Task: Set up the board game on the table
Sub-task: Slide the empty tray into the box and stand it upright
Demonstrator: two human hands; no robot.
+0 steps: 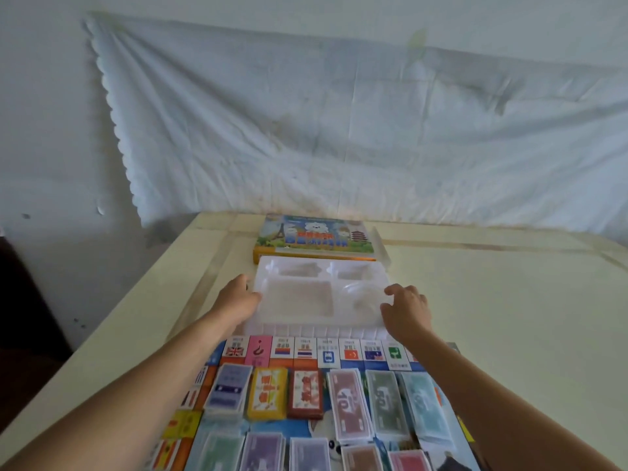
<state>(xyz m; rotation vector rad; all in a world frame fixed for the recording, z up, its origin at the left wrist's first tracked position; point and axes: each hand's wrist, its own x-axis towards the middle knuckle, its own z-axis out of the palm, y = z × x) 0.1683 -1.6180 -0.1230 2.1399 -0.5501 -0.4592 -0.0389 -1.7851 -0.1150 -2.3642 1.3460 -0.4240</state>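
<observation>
Plastic tray [306, 297] held at both side rims, centre frame.
Along the bottom, game board [326, 356] flat on cream table [492, 317], covered with wrapped card and banknote packs [350, 402]. Just past its far edge, tray gripped by left hand [238, 299] at left rim, right hand [406, 309], fingers bent, at right. Beyond, colourful box [314, 239]; behind, creased white cloth [339, 130] across the wall [51, 130].
</observation>
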